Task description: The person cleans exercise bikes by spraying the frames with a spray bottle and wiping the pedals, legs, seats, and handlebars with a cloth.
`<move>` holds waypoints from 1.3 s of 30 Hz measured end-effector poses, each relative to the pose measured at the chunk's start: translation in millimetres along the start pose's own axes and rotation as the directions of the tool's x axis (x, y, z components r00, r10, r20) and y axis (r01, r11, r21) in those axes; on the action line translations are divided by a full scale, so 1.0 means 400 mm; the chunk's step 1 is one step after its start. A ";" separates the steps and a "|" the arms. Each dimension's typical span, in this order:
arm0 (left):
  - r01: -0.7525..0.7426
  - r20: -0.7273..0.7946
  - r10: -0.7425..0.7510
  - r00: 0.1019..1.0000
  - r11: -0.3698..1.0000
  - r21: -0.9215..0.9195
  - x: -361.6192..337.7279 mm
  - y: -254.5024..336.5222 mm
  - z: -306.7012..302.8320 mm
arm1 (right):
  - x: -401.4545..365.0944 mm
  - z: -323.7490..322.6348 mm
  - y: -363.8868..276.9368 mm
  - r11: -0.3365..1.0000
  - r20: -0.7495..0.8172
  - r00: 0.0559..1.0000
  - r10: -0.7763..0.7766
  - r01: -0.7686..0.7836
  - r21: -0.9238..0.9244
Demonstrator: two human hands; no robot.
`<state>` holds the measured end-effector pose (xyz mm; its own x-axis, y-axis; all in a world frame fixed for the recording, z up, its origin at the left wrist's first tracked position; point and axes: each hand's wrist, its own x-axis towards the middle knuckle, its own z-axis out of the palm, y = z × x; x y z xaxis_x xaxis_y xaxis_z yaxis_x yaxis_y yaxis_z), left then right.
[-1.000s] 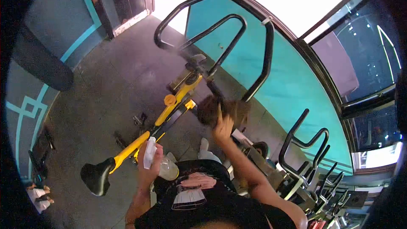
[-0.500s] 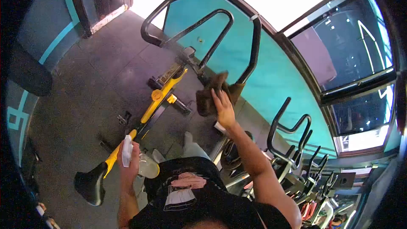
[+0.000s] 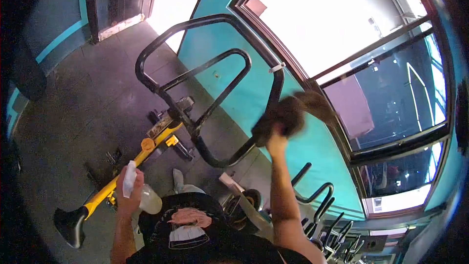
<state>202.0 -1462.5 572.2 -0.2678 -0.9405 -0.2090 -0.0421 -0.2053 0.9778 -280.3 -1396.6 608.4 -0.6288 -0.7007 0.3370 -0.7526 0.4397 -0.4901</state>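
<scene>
A spray bottle (image 3: 150, 200) with a white trigger head and pale liquid is gripped in my left hand (image 3: 130, 193), low on the left. My right hand (image 3: 277, 142) is shut on a dark brown cloth (image 3: 281, 117), blurred by motion, at the right side of the black handlebar (image 3: 210, 19). The cloth lies over part of that bar and hides it; the fingers are mostly behind the cloth. The handlebar belongs to a yellow exercise bike (image 3: 139, 159), whose black saddle (image 3: 71, 225) is at lower left.
A turquoise wall (image 3: 234, 98) with large windows (image 3: 391, 93) rises just beyond the handlebar. More exercise machines (image 3: 327, 215) stand in a row at lower right. A dark door (image 3: 124, 0) is at upper left, above the grey tiled floor (image 3: 73, 102).
My right hand has moved with the cloth along the handlebar's right side, and the cloth now flares outward. The view has shifted. My left hand keeps hold of the spray bottle.
</scene>
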 end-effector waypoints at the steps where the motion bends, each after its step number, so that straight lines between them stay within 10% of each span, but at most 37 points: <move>1: -0.071 0.072 0.074 0.995 0.996 -0.049 0.021 0.022 0.027 | 0.101 0.001 -0.217 0.885 -0.197 0.900 -0.390 0.425 0.189; 4: -0.284 0.081 0.287 0.954 0.958 -0.046 0.059 0.192 0.162 | 0.267 -0.014 -0.313 0.812 -0.251 0.773 -0.583 0.552 -0.188; 7: -0.339 0.290 0.343 0.893 0.938 -0.068 0.155 0.363 0.292 | 0.404 -0.014 -0.271 0.884 -0.232 0.853 -0.467 0.460 -0.088; 8: -0.443 0.352 0.427 0.833 0.896 -0.038 0.197 0.384 0.337 | 0.432 -0.010 -0.221 0.879 -0.162 0.952 -0.259 0.302 0.370; 10: -0.472 0.467 0.430 0.772 0.881 -0.032 0.267 0.475 0.426 | 0.424 -0.001 -0.172 0.280 0.151 0.981 0.119 -0.179 0.943; 12: -0.486 0.419 0.440 0.795 0.874 0.005 0.338 0.495 0.533 | 0.333 -0.036 -0.238 -0.353 0.158 0.986 -0.050 -0.166 0.921; 16: -0.479 0.438 0.451 0.777 0.876 -0.051 0.463 0.491 0.633 | 0.372 0.008 -0.027 -0.256 0.157 0.984 -0.082 -0.174 0.951; 18: -0.405 0.380 0.343 0.859 0.909 0.095 0.502 0.483 0.637 | 0.381 -0.077 -0.052 -0.739 0.044 0.984 -0.175 -0.161 0.655; 20: -0.467 0.365 0.388 0.846 0.870 0.156 0.531 0.481 0.608 | 0.397 -0.197 -0.247 -0.460 0.004 0.996 0.091 0.039 0.887; 21: -0.494 0.322 0.433 0.842 0.859 0.136 0.541 0.481 0.592 | 0.440 -0.193 -0.214 0.215 -0.219 0.914 -0.343 0.303 0.928; 24: -0.385 0.287 0.346 0.893 0.919 0.089 0.529 0.518 0.513 | 0.498 -0.091 -0.299 0.581 -0.258 0.740 -0.621 0.655 0.483; 26: -0.380 0.104 0.366 0.925 0.906 0.185 0.539 0.513 0.449 | 0.512 -0.018 -0.416 0.563 -0.106 0.553 -0.826 0.806 -0.184; 27: -0.418 0.003 0.427 0.904 0.883 0.216 0.535 0.497 0.405 | 0.502 0.007 -0.468 0.556 -0.106 0.546 -0.831 0.811 -0.180; 29: -0.426 -0.094 0.450 0.888 0.882 0.202 0.483 0.495 0.308 | 0.490 0.049 -0.559 0.639 0.287 0.872 -0.396 0.486 -0.596; 32: -0.384 -0.174 0.391 0.904 0.920 0.078 0.405 0.467 0.228 | 0.605 0.121 -0.629 0.742 0.307 0.842 -0.443 0.537 -0.402; 37: -0.229 -0.197 0.208 0.958 0.969 -0.089 0.341 0.413 0.201 | 0.763 0.236 -0.714 0.553 0.605 0.675 -0.423 0.721 -0.418; 39: -0.171 -0.127 0.155 0.980 0.978 -0.121 0.319 0.360 0.179 | 0.765 0.172 -0.711 0.699 0.667 0.583 -0.464 0.704 -0.128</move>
<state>92.9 -1592.6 687.4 -0.1469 -0.9876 -0.0549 0.1207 -0.0730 0.9900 -245.2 -1774.7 795.7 0.1132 -0.9872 -0.1120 -0.9935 -0.1137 -0.0021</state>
